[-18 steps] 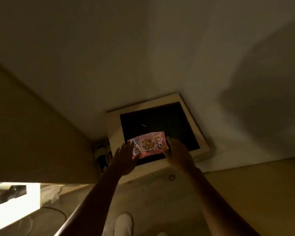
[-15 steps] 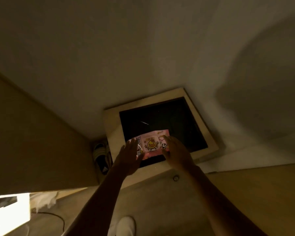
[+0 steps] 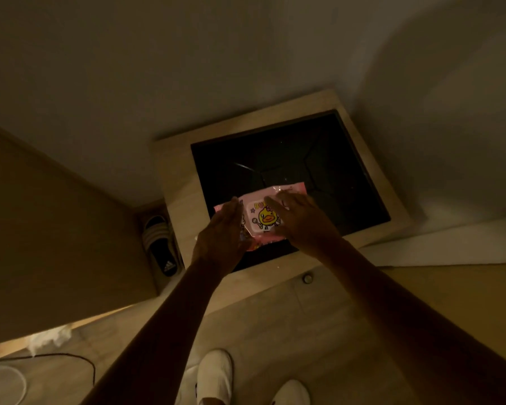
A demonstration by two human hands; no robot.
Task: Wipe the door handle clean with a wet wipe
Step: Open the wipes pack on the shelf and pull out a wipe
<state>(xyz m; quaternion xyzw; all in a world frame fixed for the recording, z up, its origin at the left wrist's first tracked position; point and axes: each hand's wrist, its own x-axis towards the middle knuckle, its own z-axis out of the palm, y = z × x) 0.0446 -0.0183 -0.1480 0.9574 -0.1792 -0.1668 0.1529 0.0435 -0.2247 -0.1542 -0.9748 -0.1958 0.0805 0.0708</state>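
The left hand (image 3: 219, 238) gripped the left end of the pink wet wipe pack (image 3: 265, 220), held above the black-topped table (image 3: 181, 182). The right hand (image 3: 301, 222) rested on the pack's top, fingers apparently straight in the dim light.

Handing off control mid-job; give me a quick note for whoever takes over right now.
Left hand grips the left end of the wet wipe pack, held over the black-topped table.
Right hand lies on the pack's top, fingers straight over the label.
Done: pack in hand.
Left: open it, pull a wipe, wipe the door handle, which is not in view.
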